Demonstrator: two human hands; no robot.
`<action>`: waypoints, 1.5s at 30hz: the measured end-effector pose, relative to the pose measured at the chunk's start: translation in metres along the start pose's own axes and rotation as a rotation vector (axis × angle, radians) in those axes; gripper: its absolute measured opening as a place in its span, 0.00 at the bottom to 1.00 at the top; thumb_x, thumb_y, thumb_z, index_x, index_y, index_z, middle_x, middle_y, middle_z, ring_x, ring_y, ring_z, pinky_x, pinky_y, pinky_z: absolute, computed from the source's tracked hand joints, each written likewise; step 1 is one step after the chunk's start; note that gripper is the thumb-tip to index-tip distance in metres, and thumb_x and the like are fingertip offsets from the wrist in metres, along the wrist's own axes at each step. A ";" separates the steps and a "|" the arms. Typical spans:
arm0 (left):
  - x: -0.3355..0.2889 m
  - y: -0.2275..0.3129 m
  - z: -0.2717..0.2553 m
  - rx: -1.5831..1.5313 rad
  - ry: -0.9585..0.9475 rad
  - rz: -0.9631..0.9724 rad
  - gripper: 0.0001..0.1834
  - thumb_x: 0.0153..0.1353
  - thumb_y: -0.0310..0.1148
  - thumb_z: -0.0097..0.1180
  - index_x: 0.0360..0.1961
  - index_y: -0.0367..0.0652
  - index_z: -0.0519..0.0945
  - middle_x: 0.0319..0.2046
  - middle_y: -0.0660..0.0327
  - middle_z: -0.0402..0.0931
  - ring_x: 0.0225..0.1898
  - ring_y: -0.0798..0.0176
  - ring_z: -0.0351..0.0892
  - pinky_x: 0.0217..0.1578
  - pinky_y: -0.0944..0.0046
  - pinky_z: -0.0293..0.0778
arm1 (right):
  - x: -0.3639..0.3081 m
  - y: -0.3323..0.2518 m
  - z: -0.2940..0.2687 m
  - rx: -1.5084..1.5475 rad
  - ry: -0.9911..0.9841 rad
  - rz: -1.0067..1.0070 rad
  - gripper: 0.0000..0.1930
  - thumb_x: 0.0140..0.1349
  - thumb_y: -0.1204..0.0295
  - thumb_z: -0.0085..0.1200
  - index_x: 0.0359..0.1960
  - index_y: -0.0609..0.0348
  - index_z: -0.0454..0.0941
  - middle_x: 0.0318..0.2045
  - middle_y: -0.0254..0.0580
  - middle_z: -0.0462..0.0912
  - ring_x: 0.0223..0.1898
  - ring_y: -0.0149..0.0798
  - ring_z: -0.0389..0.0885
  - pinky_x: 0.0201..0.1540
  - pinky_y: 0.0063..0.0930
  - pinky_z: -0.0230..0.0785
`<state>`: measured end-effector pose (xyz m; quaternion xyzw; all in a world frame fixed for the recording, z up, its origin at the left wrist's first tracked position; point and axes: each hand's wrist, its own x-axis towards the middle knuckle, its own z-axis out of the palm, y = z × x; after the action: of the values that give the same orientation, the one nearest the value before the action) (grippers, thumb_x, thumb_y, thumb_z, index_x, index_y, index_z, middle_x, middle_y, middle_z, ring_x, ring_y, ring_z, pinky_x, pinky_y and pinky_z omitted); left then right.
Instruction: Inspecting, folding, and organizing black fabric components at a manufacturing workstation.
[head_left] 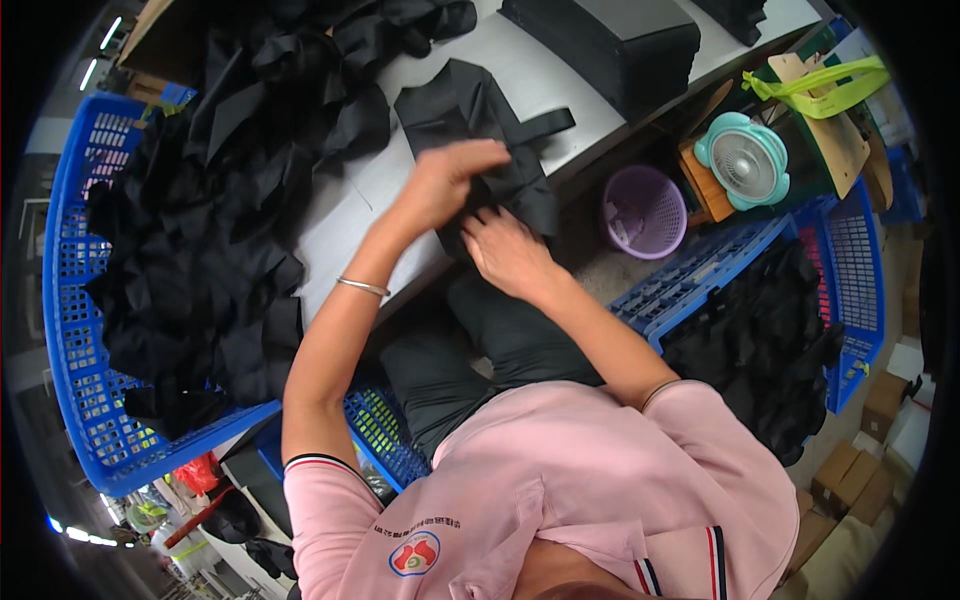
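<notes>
Cloth (458, 100) is what I'm looking at from my end: a black piece on the pale table (335, 225), right at the near edge, with a strap (545, 124) poking out to the right. Left hand (450, 185) is over the middle of it, fingers pointing right and pretty blurred, so I can't tell if it's gripping or just lying across. Right hand (508, 252) has bent fingers on the near end of the cloth; can't tell from up here whether they're pinching it or only pressing. Big black heap (240, 160) to the left, over the table and a blue basket (75, 385). Past the cloth there's a black stack (620, 50), and off to the right a purple bin (645, 215), a teal fan (745, 163) and a blue crate (860, 275) with more black fabric (755, 340).
</notes>
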<state>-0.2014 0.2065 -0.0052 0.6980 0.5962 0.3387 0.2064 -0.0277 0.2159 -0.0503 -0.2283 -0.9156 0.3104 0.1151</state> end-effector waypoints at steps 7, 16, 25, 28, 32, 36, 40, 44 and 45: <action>0.029 -0.015 0.008 0.267 -0.458 0.028 0.27 0.66 0.40 0.58 0.67 0.56 0.73 0.69 0.70 0.66 0.76 0.53 0.49 0.63 0.55 0.55 | -0.010 0.003 -0.004 0.046 0.091 -0.039 0.09 0.68 0.69 0.49 0.43 0.60 0.75 0.43 0.48 0.75 0.50 0.55 0.73 0.52 0.49 0.70; 0.052 -0.055 0.016 0.577 -0.160 0.140 0.30 0.72 0.49 0.45 0.73 0.57 0.61 0.74 0.61 0.55 0.74 0.57 0.55 0.72 0.45 0.46 | -0.005 0.004 0.001 -0.005 0.104 -0.049 0.11 0.66 0.69 0.51 0.46 0.59 0.76 0.45 0.47 0.74 0.54 0.53 0.73 0.61 0.41 0.66; 0.062 -0.066 0.030 0.703 -0.103 0.096 0.32 0.73 0.58 0.38 0.75 0.62 0.57 0.75 0.67 0.53 0.76 0.61 0.48 0.73 0.42 0.42 | -0.028 0.010 -0.013 -0.035 0.255 -0.169 0.15 0.61 0.74 0.55 0.50 0.61 0.77 0.50 0.45 0.76 0.55 0.47 0.75 0.59 0.42 0.68; 0.061 -0.070 0.030 0.717 -0.072 0.070 0.33 0.72 0.59 0.37 0.75 0.63 0.57 0.76 0.68 0.51 0.76 0.61 0.47 0.72 0.38 0.45 | -0.049 0.010 -0.025 -0.211 0.669 -0.215 0.22 0.53 0.75 0.66 0.51 0.61 0.77 0.50 0.45 0.76 0.52 0.49 0.75 0.55 0.45 0.68; 0.058 -0.073 0.031 0.734 -0.064 0.075 0.34 0.72 0.60 0.38 0.75 0.63 0.56 0.76 0.68 0.51 0.76 0.61 0.47 0.72 0.38 0.45 | -0.021 0.018 -0.048 -0.259 0.709 0.044 0.22 0.49 0.73 0.70 0.47 0.59 0.78 0.45 0.45 0.76 0.46 0.47 0.75 0.50 0.42 0.66; 0.061 -0.070 0.037 0.741 -0.056 0.091 0.35 0.71 0.61 0.39 0.75 0.63 0.56 0.75 0.67 0.52 0.76 0.61 0.47 0.72 0.39 0.46 | 0.000 0.034 -0.052 -0.373 0.657 -0.077 0.10 0.48 0.76 0.66 0.30 0.57 0.76 0.33 0.40 0.76 0.34 0.41 0.76 0.40 0.38 0.67; 0.057 -0.060 0.033 0.709 -0.033 0.051 0.37 0.70 0.62 0.42 0.75 0.59 0.58 0.75 0.65 0.53 0.76 0.60 0.47 0.71 0.38 0.46 | -0.008 0.065 -0.079 -0.307 0.901 0.018 0.10 0.41 0.81 0.60 0.23 0.54 0.72 0.24 0.36 0.75 0.22 0.45 0.72 0.25 0.37 0.65; 0.054 -0.054 0.032 0.706 -0.017 0.036 0.40 0.67 0.63 0.44 0.74 0.56 0.58 0.75 0.63 0.53 0.76 0.59 0.48 0.71 0.38 0.46 | -0.035 0.059 -0.063 -0.194 0.977 0.065 0.14 0.50 0.79 0.64 0.39 0.60 0.77 0.33 0.43 0.78 0.31 0.45 0.78 0.36 0.35 0.72; 0.053 -0.053 0.032 0.710 -0.007 0.039 0.40 0.67 0.64 0.44 0.74 0.56 0.59 0.75 0.63 0.53 0.76 0.59 0.48 0.71 0.38 0.46 | -0.046 0.054 -0.064 -0.134 1.004 0.135 0.17 0.52 0.78 0.64 0.45 0.62 0.76 0.37 0.46 0.78 0.33 0.45 0.79 0.39 0.35 0.73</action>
<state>-0.2123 0.2722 -0.0518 0.7385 0.6628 0.1116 -0.0536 0.0539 0.2644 -0.0373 -0.4146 -0.7486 0.1097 0.5056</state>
